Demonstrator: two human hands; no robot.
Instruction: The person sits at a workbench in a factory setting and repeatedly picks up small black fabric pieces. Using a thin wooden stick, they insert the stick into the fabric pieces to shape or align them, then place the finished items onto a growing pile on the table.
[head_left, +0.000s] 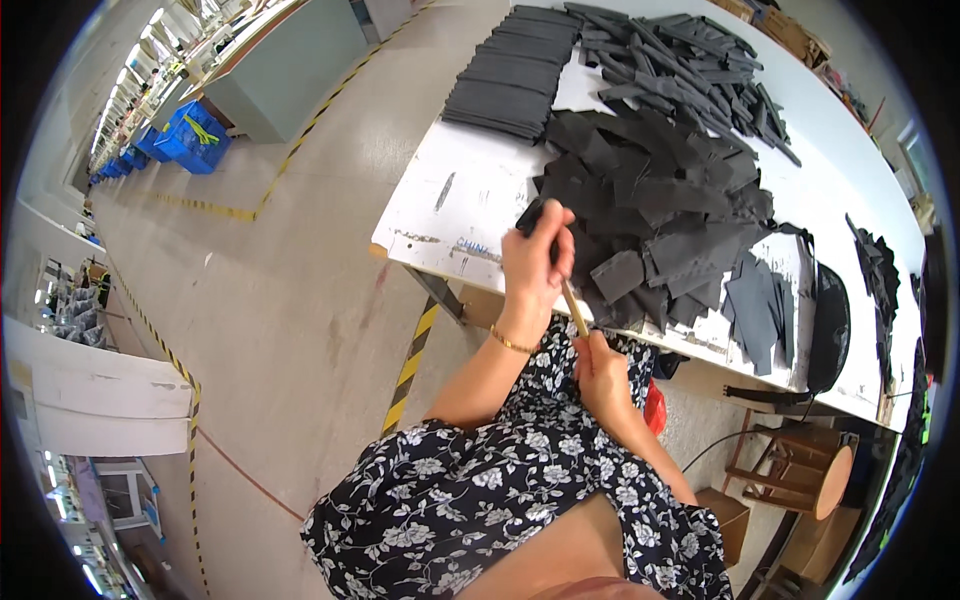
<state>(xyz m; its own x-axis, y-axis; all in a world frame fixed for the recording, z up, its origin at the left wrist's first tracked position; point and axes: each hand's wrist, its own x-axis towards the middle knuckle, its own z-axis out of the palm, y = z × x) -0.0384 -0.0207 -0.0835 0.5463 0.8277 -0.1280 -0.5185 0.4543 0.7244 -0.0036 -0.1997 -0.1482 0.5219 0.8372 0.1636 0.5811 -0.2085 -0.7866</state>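
Note:
My left hand (540,258), with a gold bracelet at the wrist, is closed round a small black fabric piece (531,216) over the table's front edge. A slim tan stick (575,308) runs from beneath that hand down to my right hand (602,372), whose fingers are wrapped round its lower end. Whether the stick's upper end sits inside the fabric is hidden by my left fingers. Just beyond my hands, a loose heap of flat black fabric pieces (665,195) covers the white table (425,205).
Neat rows of black strips (510,75) lie at the far left of the table, narrow black tubes (690,60) beside them. A black bag (828,325) rests at the right. Below stands a wooden stool (790,470). Blue crates (195,138) line the aisle.

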